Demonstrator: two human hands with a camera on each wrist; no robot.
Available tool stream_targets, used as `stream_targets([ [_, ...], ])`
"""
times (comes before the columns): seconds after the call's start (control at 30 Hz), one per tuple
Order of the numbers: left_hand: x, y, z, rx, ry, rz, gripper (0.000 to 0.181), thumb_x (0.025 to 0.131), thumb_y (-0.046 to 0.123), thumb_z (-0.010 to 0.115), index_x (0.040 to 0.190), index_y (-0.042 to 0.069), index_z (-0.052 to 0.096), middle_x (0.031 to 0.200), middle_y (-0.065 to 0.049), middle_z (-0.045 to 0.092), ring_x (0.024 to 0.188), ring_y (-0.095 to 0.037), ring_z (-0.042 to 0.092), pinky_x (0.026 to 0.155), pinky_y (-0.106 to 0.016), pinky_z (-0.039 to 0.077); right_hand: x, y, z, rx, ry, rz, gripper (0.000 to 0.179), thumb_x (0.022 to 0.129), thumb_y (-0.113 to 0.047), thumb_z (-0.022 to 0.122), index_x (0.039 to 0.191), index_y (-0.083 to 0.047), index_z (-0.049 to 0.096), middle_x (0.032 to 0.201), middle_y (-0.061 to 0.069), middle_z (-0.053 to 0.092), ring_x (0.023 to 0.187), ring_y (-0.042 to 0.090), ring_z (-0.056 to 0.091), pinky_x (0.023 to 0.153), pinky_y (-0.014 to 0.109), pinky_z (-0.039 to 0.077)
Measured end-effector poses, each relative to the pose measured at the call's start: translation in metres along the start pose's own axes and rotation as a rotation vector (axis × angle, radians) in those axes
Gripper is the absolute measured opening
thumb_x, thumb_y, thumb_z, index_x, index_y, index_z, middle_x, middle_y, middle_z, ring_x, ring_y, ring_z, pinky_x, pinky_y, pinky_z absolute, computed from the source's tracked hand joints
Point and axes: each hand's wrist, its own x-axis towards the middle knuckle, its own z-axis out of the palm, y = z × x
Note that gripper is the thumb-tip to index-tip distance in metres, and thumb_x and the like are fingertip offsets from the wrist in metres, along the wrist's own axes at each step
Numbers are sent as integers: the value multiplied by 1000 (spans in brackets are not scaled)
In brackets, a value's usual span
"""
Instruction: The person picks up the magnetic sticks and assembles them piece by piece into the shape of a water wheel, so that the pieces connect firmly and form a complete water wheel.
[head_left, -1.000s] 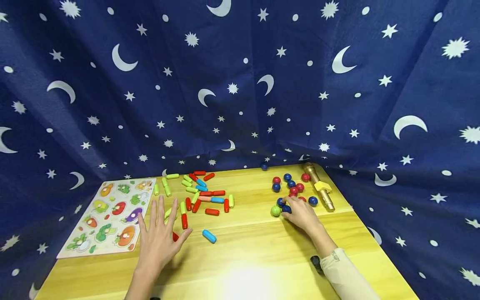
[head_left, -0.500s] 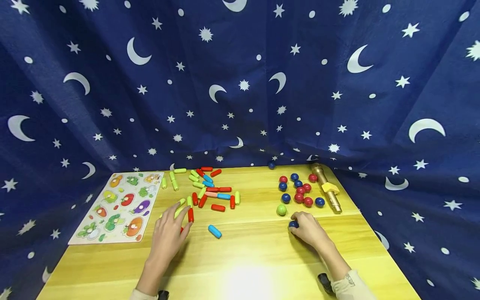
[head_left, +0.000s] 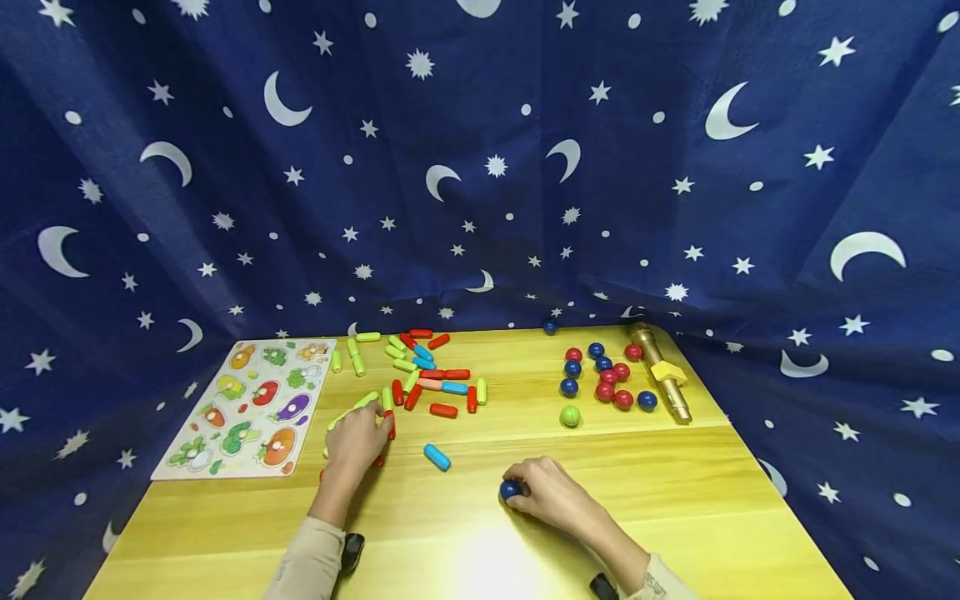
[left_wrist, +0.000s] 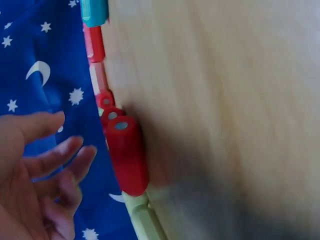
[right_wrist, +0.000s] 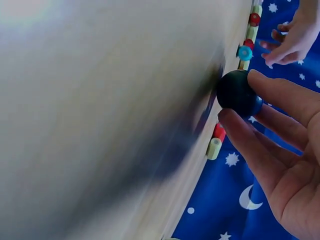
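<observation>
My right hand (head_left: 542,493) rests on the wooden table (head_left: 675,492) near the front middle and pinches a dark blue ball (head_left: 511,490) at its fingertips. In the right wrist view the thumb and fingers (right_wrist: 270,95) touch the blue ball (right_wrist: 237,93) against the tabletop. My left hand (head_left: 366,433) lies at the near edge of the scattered sticks, fingers loosely bent. In the left wrist view its fingers (left_wrist: 60,165) hover just beside a red stick (left_wrist: 127,155) without holding it; a pale green stick (left_wrist: 142,217) lies end to end with it.
A vegetable puzzle board (head_left: 251,408) lies at the left. Red, green and blue sticks (head_left: 427,375) lie behind the left hand, one blue stick (head_left: 437,457) apart. Red and blue balls (head_left: 609,379), a green ball (head_left: 570,415) and a brass tube (head_left: 660,375) are far right. Starry blue cloth (head_left: 480,167) surrounds the table.
My right hand has drawn back from the ball cluster to the front middle, bringing a blue ball. My left hand went from flat and spread to bent at the sticks.
</observation>
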Motion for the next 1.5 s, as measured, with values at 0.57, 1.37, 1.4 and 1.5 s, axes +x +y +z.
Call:
stream_targets([
  [0.57,55,12,19,100,-114,-145,34,90,37,67,95,4,62,85,-19,68,80,-41,68,59,-49,51,6,3,3,-41,5,24,28,74,-8,81,99,-3,72,91,7,72,85,20,69,71,27,56],
  [1.37,43,2,19,57,107,42,22,96,8,57,93,-13,58,83,-26,58,68,-43,65,58,-47,55,8,17,5,129,-42,44,33,77,-3,74,111,-4,72,76,-1,61,60,-1,41,51,17,35],
  [1.4,43,2,20,55,100,48,22,97,7,55,92,-14,57,83,-26,57,67,-42,64,56,-47,55,8,17,5,129,-43,45,33,78,-4,74,111,-4,72,77,-1,61,60,-1,41,51,16,35],
  [1.5,44,-1,19,34,39,41,23,100,8,49,93,-14,55,83,-25,55,66,-41,63,54,-46,54,8,15,5,120,-30,31,33,78,-11,78,111,-5,72,80,-1,62,62,0,43,53,16,36],
])
